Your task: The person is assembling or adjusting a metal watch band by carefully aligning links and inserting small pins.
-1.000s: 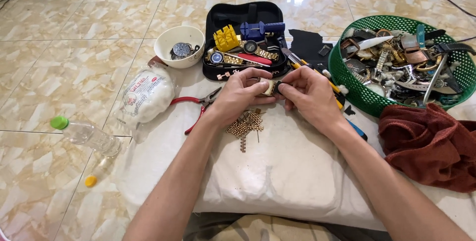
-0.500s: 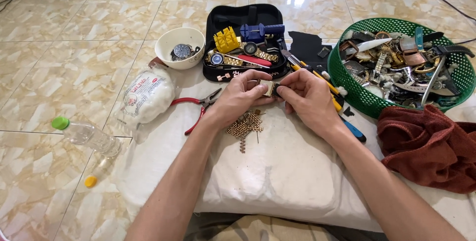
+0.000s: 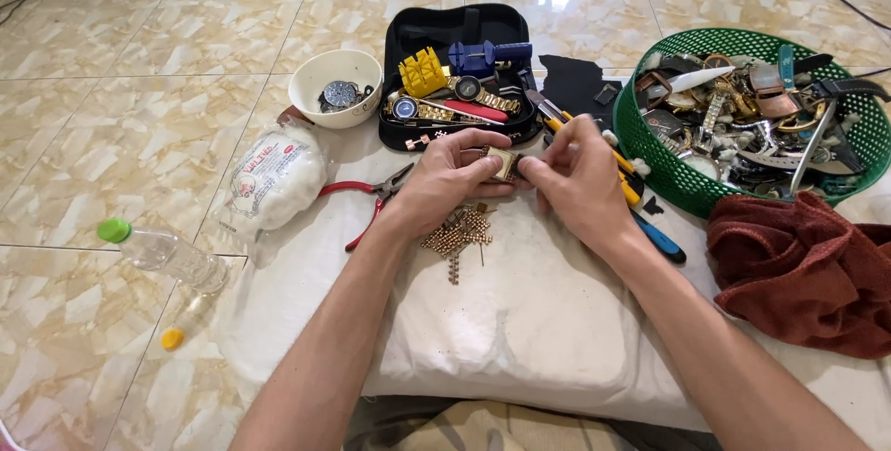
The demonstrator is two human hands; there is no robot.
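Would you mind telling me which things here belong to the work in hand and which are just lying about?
In hand:
- small gold watch piece, in the grip of left hand and right hand
- loose gold bracelet links just below

Lying about:
- red-handled pliers
- white bowl
- black tool case
- green basket
- plastic bottle
- dark red cloth

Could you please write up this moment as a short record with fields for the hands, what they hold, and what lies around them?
Left hand: grips the gold watch from the left
Right hand: pinches the same watch from the right
Below hands: loose gold links on white cloth
Left side: red pliers, cotton bag, bottle
Behind: black tool case, white bowl
Right side: green basket of watches, red towel
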